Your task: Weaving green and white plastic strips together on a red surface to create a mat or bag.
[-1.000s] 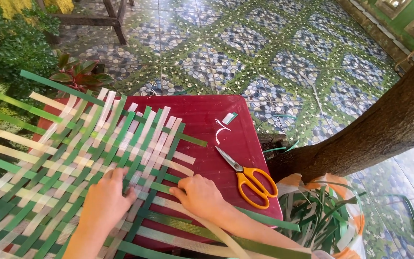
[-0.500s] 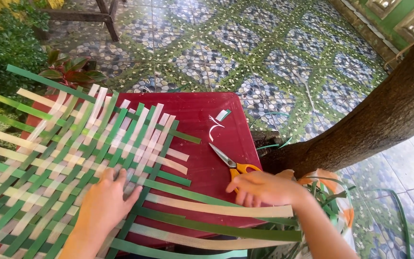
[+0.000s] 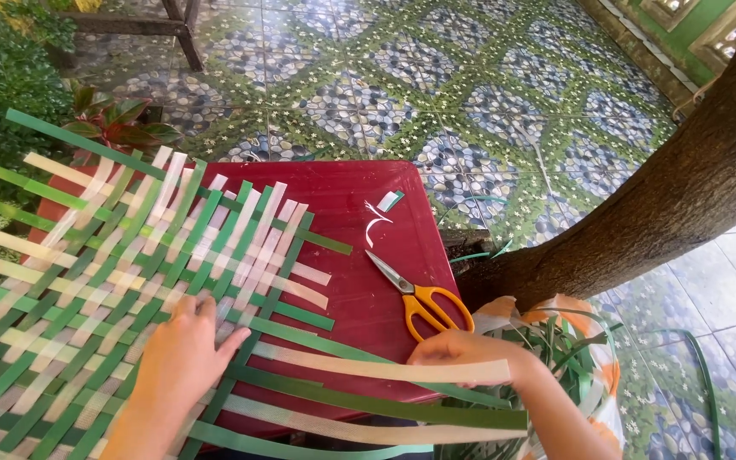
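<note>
The left hand (image 3: pixel 182 358) lies flat, fingers spread, pressing on the woven mat (image 3: pixel 87 281) of green and pale strips that covers the left part of the red surface (image 3: pixel 359 298). A pale strip (image 3: pixel 385 369) runs from just right of that hand across to the right hand (image 3: pixel 470 351), which is closed over its far end. Just above the right hand lie orange-handled scissors (image 3: pixel 419 296); to its right, a tree trunk (image 3: pixel 641 213).

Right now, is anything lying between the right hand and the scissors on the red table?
Nothing visible does. The right hand sits just below the orange handles of the scissors, with only bare red table between; whether they touch is unclear. The pale strip runs under the hand, not across the gap.
</note>
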